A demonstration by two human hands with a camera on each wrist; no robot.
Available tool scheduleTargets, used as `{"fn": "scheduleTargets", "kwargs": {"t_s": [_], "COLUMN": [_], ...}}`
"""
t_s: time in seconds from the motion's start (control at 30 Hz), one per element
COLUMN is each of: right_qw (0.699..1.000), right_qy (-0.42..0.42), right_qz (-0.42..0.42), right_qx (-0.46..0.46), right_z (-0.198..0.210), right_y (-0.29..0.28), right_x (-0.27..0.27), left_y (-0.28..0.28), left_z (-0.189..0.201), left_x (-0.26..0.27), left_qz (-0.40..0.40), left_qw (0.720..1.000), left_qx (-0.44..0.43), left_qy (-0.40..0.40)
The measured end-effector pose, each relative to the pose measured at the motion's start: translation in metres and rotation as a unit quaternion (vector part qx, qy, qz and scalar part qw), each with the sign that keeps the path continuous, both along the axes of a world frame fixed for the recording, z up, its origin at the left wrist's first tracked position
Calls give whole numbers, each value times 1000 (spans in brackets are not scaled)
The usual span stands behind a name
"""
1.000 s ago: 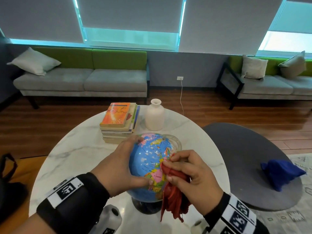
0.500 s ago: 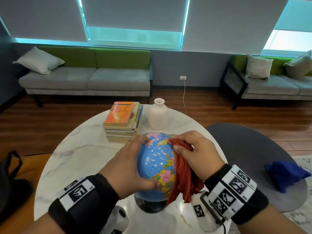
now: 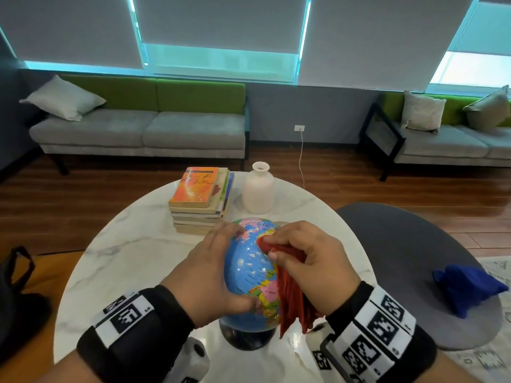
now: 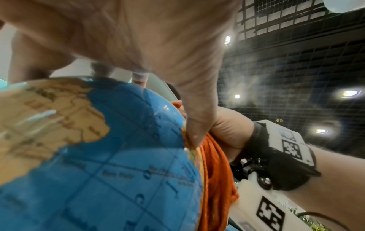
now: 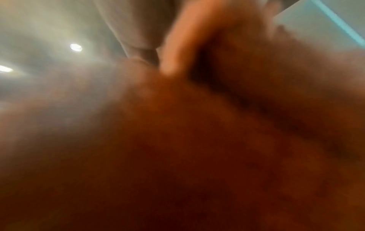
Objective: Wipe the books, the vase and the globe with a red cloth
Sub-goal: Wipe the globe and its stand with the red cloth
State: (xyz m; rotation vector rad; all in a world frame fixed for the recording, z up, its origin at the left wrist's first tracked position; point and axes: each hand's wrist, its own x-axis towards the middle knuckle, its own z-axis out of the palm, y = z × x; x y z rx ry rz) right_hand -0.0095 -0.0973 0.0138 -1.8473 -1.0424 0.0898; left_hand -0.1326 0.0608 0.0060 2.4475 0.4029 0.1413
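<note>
Since the earlier frames my right hand (image 3: 307,261) had climbed from the lower front of the globe (image 3: 249,275) to its upper front, dragging the red cloth (image 3: 290,294) up with it, and my view had drifted slightly.

Going by size: the round marble worktop (image 3: 132,258) filled the middle of the frame, the globe stood at its near edge in the lower centre, the books (image 3: 199,200) were stacked behind it just left of centre, and the vase (image 3: 258,192) stood beside them to the right.

I judged the globe to be mid-wipe. Whether the books and vase were already done, I could not tell; nothing touched them.

My left hand (image 3: 213,272) was spread against the globe's left side, fingers (image 3: 221,233) fairly straight, thumb low, steadying it. My right hand was clenched on the bunched cloth, pressing it to the globe while the loose end hung down. The right wrist view was only a blur.
</note>
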Motion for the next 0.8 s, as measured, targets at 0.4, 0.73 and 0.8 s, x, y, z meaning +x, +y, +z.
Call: {"fn": "scheduleTargets", "kwargs": {"t_s": [0.4,0.73,0.8], "right_qw": [996,998,996], "right_qy": [65,-51,-76], "right_qz": [-64,12,47], "right_qx": [23,21,11], "right_z": [-7,-15,-17], "right_y": [-5,-8,-10], "right_x": [7,-11,-14], "left_y": [0,4,4], "left_z": [-2,-6,-6], "left_x": [-2,-1,-1], "left_qz": [-2,-6,-11], "left_qw": [1000,1000,1000], "left_qx": [9,22,21], "left_qy": [5,-5,-5]}}
